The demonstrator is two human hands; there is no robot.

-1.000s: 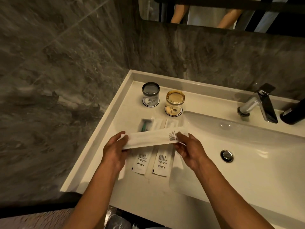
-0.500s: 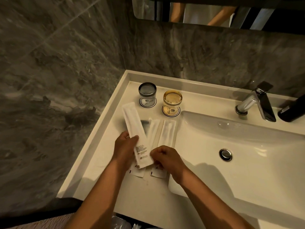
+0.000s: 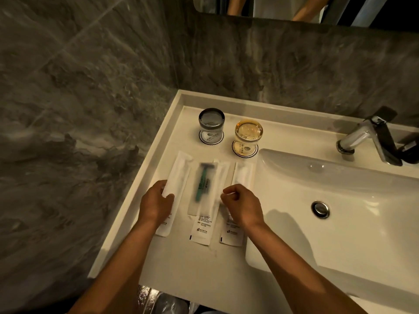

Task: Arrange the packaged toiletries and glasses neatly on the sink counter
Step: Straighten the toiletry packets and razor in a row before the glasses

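Observation:
Several long toiletry packets lie side by side on the white counter, left of the basin. My left hand grips the near left edge of the leftmost white packet, thumb on top. Beside it lies a clear razor packet with a green razor, then a white middle packet and a white right packet. My right hand hovers over the right packets with curled fingers; a pinch is unclear. Behind them a grey glass and an amber glass stand on round coasters.
The basin with its drain fills the right side. A chrome faucet and a dark bottle stand at the back right. Grey marble walls close off the left and back. A mirror hangs above.
The white packet I held crosswise in both hands was turned lengthwise and laid down at the left end of the row. My right hand let go and moved right.

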